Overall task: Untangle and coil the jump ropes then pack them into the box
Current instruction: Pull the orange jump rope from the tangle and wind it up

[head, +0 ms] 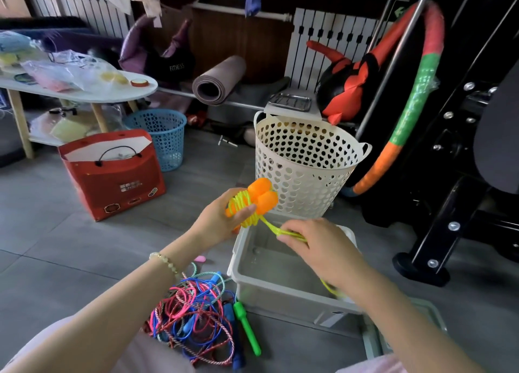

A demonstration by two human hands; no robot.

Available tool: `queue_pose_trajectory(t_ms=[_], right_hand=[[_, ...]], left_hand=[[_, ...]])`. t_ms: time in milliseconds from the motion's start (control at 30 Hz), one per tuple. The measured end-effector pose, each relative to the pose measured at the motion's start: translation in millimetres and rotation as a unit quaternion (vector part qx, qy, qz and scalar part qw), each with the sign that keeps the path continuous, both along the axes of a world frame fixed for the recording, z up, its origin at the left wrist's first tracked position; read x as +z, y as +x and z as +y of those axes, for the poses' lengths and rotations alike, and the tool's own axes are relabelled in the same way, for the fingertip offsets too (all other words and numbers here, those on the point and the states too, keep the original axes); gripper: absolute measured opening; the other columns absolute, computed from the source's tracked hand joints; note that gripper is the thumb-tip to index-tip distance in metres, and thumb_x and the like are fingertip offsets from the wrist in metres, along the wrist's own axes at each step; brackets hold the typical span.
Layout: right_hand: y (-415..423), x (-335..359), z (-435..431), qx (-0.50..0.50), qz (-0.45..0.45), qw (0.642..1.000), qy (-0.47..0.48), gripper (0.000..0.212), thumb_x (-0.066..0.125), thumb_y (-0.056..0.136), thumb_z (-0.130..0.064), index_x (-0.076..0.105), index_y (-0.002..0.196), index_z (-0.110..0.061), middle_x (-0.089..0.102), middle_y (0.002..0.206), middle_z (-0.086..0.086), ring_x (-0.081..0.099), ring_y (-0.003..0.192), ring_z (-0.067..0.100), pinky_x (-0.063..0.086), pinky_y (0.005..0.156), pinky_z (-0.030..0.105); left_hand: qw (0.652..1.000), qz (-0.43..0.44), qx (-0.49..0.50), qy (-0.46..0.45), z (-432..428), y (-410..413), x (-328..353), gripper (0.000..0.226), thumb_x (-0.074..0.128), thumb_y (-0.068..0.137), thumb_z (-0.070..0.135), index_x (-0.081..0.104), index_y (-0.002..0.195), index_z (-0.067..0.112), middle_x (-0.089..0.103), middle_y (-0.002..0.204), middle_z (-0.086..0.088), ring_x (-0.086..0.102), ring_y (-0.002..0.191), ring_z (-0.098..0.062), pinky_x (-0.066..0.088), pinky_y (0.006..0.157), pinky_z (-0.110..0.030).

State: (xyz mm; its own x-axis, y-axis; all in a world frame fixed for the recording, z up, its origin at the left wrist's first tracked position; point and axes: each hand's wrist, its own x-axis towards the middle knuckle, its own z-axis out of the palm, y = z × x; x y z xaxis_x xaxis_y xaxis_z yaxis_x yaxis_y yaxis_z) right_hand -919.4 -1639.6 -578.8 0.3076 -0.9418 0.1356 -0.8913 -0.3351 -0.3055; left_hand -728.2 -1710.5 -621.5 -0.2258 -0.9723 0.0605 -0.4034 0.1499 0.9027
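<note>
Fingers (247, 210) of the left hand (222, 218) are curling tight round a lime-yellow plastic jump rope (243, 204), clamping its coiled loops against two chunky orange handles (262, 194) held up above the floor. Right hand (317, 249) is pinching the rope's free strand between thumb and fingertips (290, 230), stretching it taut just over the translucent grey plastic box (280, 291). That box is sitting open on the grey tiles (56, 232), and the rope's tail is dangling into its near right corner. Just left of the box, a tangled heap of pink, blue and red-white twisted ropes (191, 313) is lying with a bright green handle (247, 327) sticking out. Crowding the box's far edge is a cream perforated laundry basket (306, 162); a black gym machine frame (449, 204) is hemming in the right. Open tile is showing to the left, running toward a blue mesh bin (165, 136) and a red paper carrier bag (112, 176) holding white card.
</note>
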Motion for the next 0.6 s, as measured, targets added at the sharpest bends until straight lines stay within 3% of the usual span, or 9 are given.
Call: queue_pose_trajectory(t_ms=[100, 167, 233, 400, 500, 600], right_hand=[[-4, 13, -8, 0.076, -0.052, 0.992, -0.092, 0.025, 0.05, 0.093, -0.041, 0.07, 0.098, -0.026, 0.067, 0.093, -0.013, 0.059, 0.086, 0.009, 0.035, 0.065, 0.025], [-14, 9, -18, 0.09, -0.123, 0.985, -0.079, 0.024, 0.055, 0.089, -0.039, 0.072, 0.097, -0.025, 0.065, 0.087, -0.019, 0.059, 0.082, 0.003, 0.042, 0.069, 0.023], [-21, 1, -25, 0.091, -0.19, 0.976, -0.049, 0.02, 0.061, 0.085, -0.037, 0.074, 0.095, -0.025, 0.061, 0.08, -0.025, 0.058, 0.079, -0.001, 0.044, 0.07, 0.022], [-13, -2, -31, 0.11, -0.317, 0.941, 0.051, 0.007, 0.077, 0.075, -0.015, 0.075, 0.081, -0.019, 0.064, 0.067, -0.01, 0.055, 0.069, 0.0, 0.042, 0.067, 0.016], [-13, -2, -29, 0.127, -0.384, 0.902, 0.149, 0.021, 0.073, 0.075, 0.003, 0.068, 0.079, -0.017, 0.067, 0.073, -0.02, 0.06, 0.074, -0.006, 0.044, 0.071, 0.01], [-12, -5, -27, 0.115, -0.444, 0.851, 0.255, 0.023, 0.068, 0.076, 0.0, 0.069, 0.071, -0.022, 0.061, 0.076, -0.022, 0.059, 0.077, -0.003, 0.046, 0.071, 0.016]], left_hand=[[0.991, -0.058, -0.12, -0.017, 5, 0, 1, 0.041, 0.065, 0.088, 0.029, 0.048, 0.126, 0.025, 0.06, 0.071, 0.009, 0.055, 0.051, -0.002, 0.042, 0.048, -0.011], [0.978, -0.068, -0.199, -0.008, 11, -4, 5, 0.04, 0.066, 0.087, 0.026, 0.046, 0.121, 0.034, 0.059, 0.076, 0.009, 0.055, 0.053, 0.0, 0.043, 0.052, -0.011], [0.967, -0.077, -0.242, -0.005, 16, -7, 11, 0.041, 0.068, 0.086, 0.029, 0.043, 0.115, 0.044, 0.059, 0.079, 0.01, 0.057, 0.055, 0.002, 0.044, 0.054, -0.012], [0.963, -0.094, -0.252, -0.034, 27, -9, 17, 0.016, 0.063, 0.074, 0.057, 0.055, 0.088, 0.057, 0.064, 0.068, 0.014, 0.058, 0.052, -0.002, 0.048, 0.056, -0.016], [0.959, -0.11, -0.257, -0.056, 29, -7, 13, 0.023, 0.064, 0.073, 0.066, 0.059, 0.09, 0.05, 0.065, 0.073, 0.012, 0.057, 0.057, -0.001, 0.05, 0.059, -0.019], [0.957, -0.11, -0.26, -0.069, 30, -4, 8, 0.044, 0.061, 0.071, 0.067, 0.065, 0.1, 0.035, 0.067, 0.077, -0.004, 0.057, 0.062, -0.019, 0.05, 0.062, -0.032]])
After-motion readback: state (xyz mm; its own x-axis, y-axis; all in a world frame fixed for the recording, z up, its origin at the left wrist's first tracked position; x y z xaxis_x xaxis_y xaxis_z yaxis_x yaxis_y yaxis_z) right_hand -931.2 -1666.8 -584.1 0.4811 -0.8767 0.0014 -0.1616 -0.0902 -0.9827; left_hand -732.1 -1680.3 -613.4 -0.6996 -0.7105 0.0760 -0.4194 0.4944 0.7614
